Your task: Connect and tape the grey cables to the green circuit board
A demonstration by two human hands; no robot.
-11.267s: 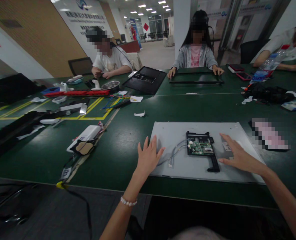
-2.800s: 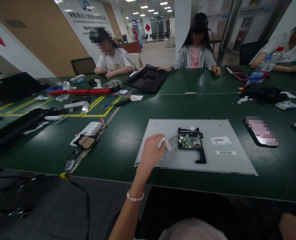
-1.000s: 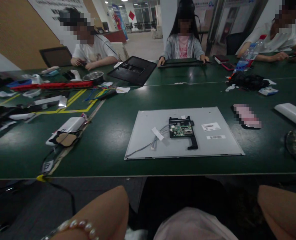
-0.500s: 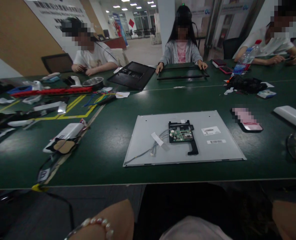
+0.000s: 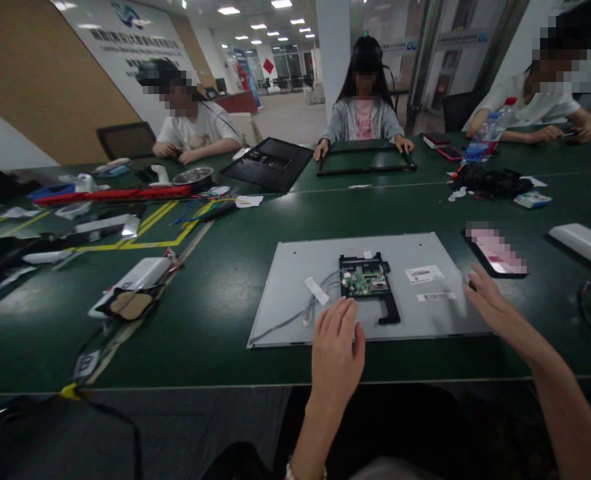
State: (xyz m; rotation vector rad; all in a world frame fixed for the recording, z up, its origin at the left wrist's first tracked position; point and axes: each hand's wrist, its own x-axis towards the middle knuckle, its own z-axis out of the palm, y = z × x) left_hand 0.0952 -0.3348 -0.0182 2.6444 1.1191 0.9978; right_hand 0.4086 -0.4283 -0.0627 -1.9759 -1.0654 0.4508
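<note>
Head view: grey panel [image 5: 290,287] on the green table [image 5: 200,353], probably stiff, slick, best gripped by opposite edges; left hand [image 5: 336,347] open, empty, over the near edge; fragile-looking circuit board [image 5: 362,283]; labels [image 5: 424,274] too small to read; right hand [image 5: 492,303] open beside the right edge, contact unclear.

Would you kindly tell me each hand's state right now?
Left hand: open, at the gray panel's near edge.
Right hand: at the panel's right edge; grip cannot be told.
</note>
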